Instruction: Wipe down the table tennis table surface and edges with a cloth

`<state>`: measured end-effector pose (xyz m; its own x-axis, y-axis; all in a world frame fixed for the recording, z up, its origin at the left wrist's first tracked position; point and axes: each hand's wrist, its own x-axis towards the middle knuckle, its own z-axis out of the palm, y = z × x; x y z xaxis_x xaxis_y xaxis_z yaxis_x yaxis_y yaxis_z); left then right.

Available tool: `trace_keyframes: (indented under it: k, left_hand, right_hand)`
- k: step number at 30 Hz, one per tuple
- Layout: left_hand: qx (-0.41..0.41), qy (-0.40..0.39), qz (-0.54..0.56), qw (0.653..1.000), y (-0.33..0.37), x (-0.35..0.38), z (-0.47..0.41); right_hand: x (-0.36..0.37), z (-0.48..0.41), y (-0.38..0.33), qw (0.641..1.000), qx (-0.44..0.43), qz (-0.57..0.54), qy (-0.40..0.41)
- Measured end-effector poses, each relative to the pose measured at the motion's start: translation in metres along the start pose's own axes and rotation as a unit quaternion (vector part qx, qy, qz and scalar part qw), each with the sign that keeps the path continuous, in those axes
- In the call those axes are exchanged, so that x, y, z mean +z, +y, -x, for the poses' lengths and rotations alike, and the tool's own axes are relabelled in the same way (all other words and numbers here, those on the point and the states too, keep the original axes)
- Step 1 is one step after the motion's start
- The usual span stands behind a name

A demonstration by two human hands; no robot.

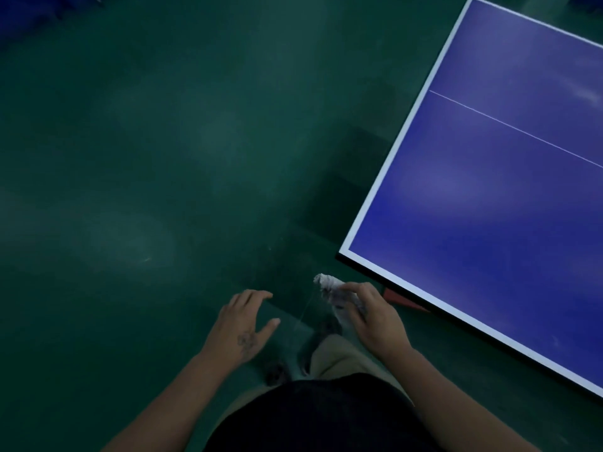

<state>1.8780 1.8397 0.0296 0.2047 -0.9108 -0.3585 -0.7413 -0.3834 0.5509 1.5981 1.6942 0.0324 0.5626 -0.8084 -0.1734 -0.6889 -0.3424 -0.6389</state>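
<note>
The blue table tennis table (pixel 496 203) with white edge lines fills the right side, its near corner pointing toward me. My right hand (pixel 375 318) grips a bunched greyish-white cloth (pixel 331 288) just left of that corner, below the table's front edge and off the surface. My left hand (pixel 243 324) hovers beside it over the floor, fingers spread and relaxed, holding nothing.
Dark green floor (pixel 146 158) spreads across the left and middle. My legs and shoes (pixel 321 340) are below the hands. A red part (pixel 403 300) shows under the table's front edge.
</note>
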Motion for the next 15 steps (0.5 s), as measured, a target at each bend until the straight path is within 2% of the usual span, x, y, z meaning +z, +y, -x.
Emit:
trace_keyframes:
  k: [8, 15]
  left_hand:
    - [0.008, 0.017, 0.002, 1.000, -0.015, -0.062, -0.106]
    - [-0.031, 0.009, -0.062, 0.998, -0.037, -0.150, -0.197]
  right_hand:
    - [0.011, -0.121, -0.010, 1.000, -0.023, -0.015, 0.001]
    - [0.009, -0.256, -0.037, 0.998, -0.044, -0.038, -0.038]
